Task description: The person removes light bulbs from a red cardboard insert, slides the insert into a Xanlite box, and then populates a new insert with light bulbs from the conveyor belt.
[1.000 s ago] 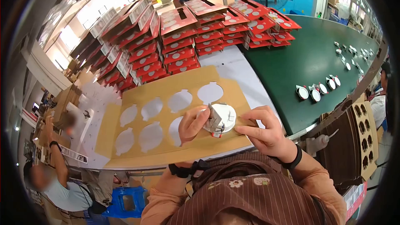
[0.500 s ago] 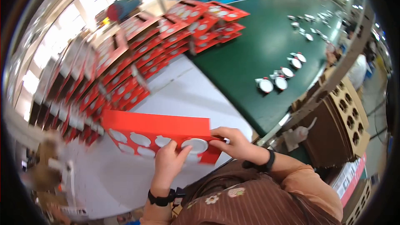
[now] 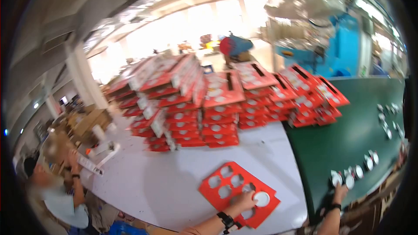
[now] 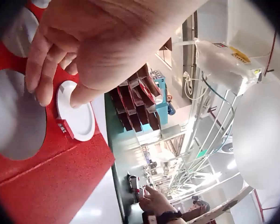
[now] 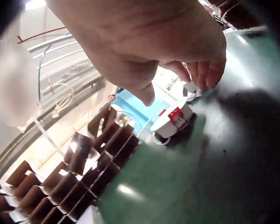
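Observation:
A red cardboard insert (image 3: 226, 180) with several round cut-outs lies at an angle on the white table. A white round downlight (image 3: 261, 199) sits in a cut-out near its right end. My left hand (image 3: 244, 201) rests on the insert beside it. In the left wrist view the thumb touches the face of the downlight (image 4: 79, 119), and the fingers lie over the red card next to a large cut-out. My right hand (image 3: 341, 193) reaches over the green surface to the nearest downlights (image 3: 349, 180). In the right wrist view thumb and fingers stand apart above a white downlight (image 5: 170, 125) with a red tag.
Tall stacks of red cartons (image 3: 222, 91) stand along the back of the white table (image 3: 183, 169). More downlights (image 3: 387, 126) lie farther along the green surface (image 3: 322, 148). A person (image 3: 61, 196) works at the left end.
The insert, first brown side up, was held raised with its red side showing and now lies flat, red side up. My right hand has left it for the green surface. The head view has shifted.

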A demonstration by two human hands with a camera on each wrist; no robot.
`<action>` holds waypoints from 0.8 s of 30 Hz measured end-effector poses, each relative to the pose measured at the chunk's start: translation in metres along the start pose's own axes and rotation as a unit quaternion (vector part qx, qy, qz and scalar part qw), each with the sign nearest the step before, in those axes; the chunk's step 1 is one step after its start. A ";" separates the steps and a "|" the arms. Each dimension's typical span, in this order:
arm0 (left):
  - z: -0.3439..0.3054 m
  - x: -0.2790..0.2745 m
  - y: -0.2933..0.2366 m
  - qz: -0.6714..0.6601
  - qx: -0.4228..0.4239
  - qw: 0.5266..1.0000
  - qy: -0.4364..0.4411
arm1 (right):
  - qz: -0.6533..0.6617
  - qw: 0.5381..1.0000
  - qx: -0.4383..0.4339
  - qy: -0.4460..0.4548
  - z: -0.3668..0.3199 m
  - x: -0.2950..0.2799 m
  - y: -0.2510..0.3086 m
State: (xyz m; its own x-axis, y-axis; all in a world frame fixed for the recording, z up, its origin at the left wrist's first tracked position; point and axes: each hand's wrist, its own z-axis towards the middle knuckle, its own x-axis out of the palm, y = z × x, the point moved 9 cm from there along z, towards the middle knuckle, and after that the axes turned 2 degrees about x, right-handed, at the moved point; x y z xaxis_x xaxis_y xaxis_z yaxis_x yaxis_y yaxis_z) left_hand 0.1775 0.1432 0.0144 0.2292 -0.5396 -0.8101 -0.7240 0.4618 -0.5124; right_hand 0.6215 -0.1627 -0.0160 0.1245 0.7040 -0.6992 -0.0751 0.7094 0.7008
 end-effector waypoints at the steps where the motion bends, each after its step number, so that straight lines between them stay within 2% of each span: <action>1: -0.001 0.001 0.009 -0.004 0.023 0.998 -0.061 | -0.041 0.999 0.023 -0.001 0.007 0.007 -0.005; 2: -0.003 -0.001 0.015 -0.004 0.047 0.992 -0.118 | -0.084 0.995 0.049 -0.004 0.015 0.013 -0.012; 4: -0.011 -0.001 0.022 -0.015 0.046 0.993 -0.107 | -0.026 0.992 0.067 0.105 0.032 0.040 -0.026; 6: -0.026 -0.011 0.012 -0.027 0.063 0.992 -0.104 | 0.047 0.995 0.034 0.084 0.051 0.068 -0.041; 8: -0.043 -0.021 -0.011 -0.036 0.099 0.988 -0.110 | 0.192 0.979 -0.041 0.048 0.044 0.073 -0.024; 9: -0.044 -0.019 -0.012 -0.037 0.094 0.988 -0.120 | 0.208 0.972 -0.086 0.063 0.035 0.075 -0.012; 10: -0.042 -0.010 -0.018 -0.097 0.119 0.982 -0.108 | 0.223 0.963 -0.131 0.077 0.025 0.079 0.001; 13: -0.030 0.007 -0.045 -0.228 0.239 0.936 -0.121 | 0.331 0.918 -0.181 0.125 -0.042 0.071 0.054; 14: -0.039 -0.002 -0.062 -0.216 0.229 0.942 -0.116 | 0.304 0.915 -0.216 0.153 -0.070 0.068 0.075; 15: -0.050 -0.010 -0.078 -0.240 0.232 0.938 -0.094 | 0.287 0.901 -0.238 0.223 -0.104 0.066 0.093; 16: -0.064 -0.019 -0.095 -0.264 0.236 0.933 -0.068 | 0.188 0.914 -0.227 0.278 -0.158 0.024 0.128; 17: -0.069 -0.021 -0.098 -0.267 0.235 0.931 -0.074 | 0.283 0.864 -0.232 0.345 -0.175 0.049 0.121; 18: -0.075 -0.018 -0.108 -0.289 0.263 0.920 -0.040 | 0.274 0.861 -0.263 0.339 -0.204 0.031 0.135; 19: -0.079 -0.013 -0.117 -0.310 0.293 0.904 -0.005 | 0.324 0.818 -0.304 0.365 -0.234 0.017 0.150; 20: -0.078 -0.009 -0.116 -0.315 0.299 0.901 -0.009 | 0.335 0.810 -0.286 0.387 -0.267 -0.025 0.178; 22: -0.070 0.005 -0.101 -0.338 0.285 0.897 -0.008 | 0.233 0.826 -0.312 0.407 -0.286 -0.036 0.180; 23: -0.079 -0.005 -0.102 -0.322 0.346 0.876 -0.095 | 0.227 0.824 -0.321 0.409 -0.287 -0.041 0.183; 24: -0.077 -0.003 -0.095 -0.328 0.345 0.874 -0.103 | 0.268 0.797 -0.292 0.455 -0.291 -0.042 0.185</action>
State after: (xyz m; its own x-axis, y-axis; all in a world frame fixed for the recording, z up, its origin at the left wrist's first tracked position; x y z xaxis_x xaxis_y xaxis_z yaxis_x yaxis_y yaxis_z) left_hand 0.1957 0.0471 0.0871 0.6107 -0.7422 -0.2761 0.1541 0.4534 -0.8779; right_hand 0.3140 -0.0510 0.1017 -0.8299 0.4571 -0.3199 -0.3571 0.0054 0.9341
